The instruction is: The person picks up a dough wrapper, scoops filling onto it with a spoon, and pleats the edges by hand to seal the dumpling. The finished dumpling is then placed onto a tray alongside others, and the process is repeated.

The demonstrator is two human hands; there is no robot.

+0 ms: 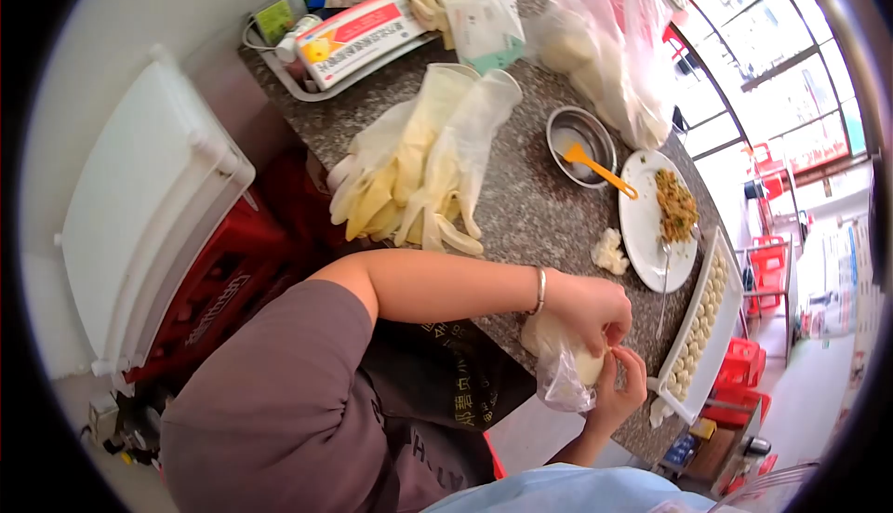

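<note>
A clear bag of dough is held over the edge of the counter, cupped from beneath by the right hand with fingers curled round it, while the left hand is closed in a pinch on the dough at the bag's mouth. A clean pinch is judged to need firm support from below and the film kept off the fingertips. A tray of formed balls lies just beside the hands, a plate of filling and rubber gloves farther off.
</note>
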